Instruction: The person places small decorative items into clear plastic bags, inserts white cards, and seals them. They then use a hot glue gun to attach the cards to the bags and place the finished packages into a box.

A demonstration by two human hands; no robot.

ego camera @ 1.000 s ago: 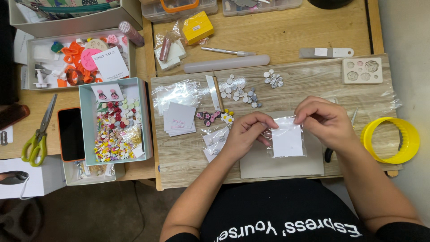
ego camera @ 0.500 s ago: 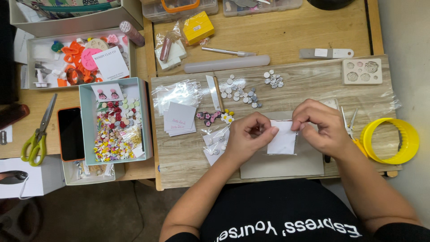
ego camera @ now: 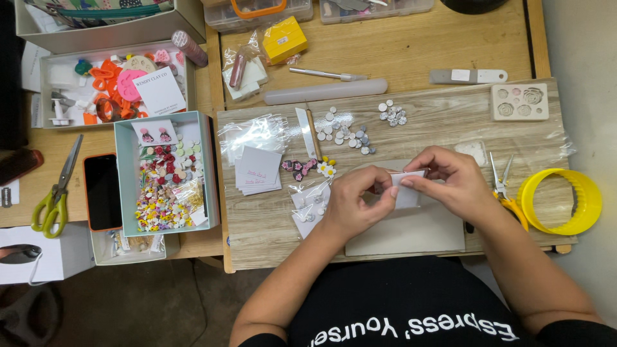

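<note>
A small white card (ego camera: 407, 190) is being pinched between the fingertips of the left hand (ego camera: 352, 205) and the right hand (ego camera: 453, 183), both pressed together on it from either side, just above a pale work mat (ego camera: 411, 234) lying on the wood-grain board (ego camera: 270, 238). The card is being held at its edges, the left thumb and forefinger closing on its near corner while the right fingers are covering its upper rim; whether it is sleeved in clear film cannot be told. It is judged to be light and thin, stiff enough to keep flat yet easily creased, so it is best taken by the margins with a gentle pinch. Clear bags (ego camera: 307, 202) are lying just beside the left wrist, a stack of similar cards (ego camera: 257, 170) is sitting further left, and small yellow-handled snips (ego camera: 504, 193) are resting near the right hand, beside a yellow ring cutter (ego camera: 562, 200).
</note>
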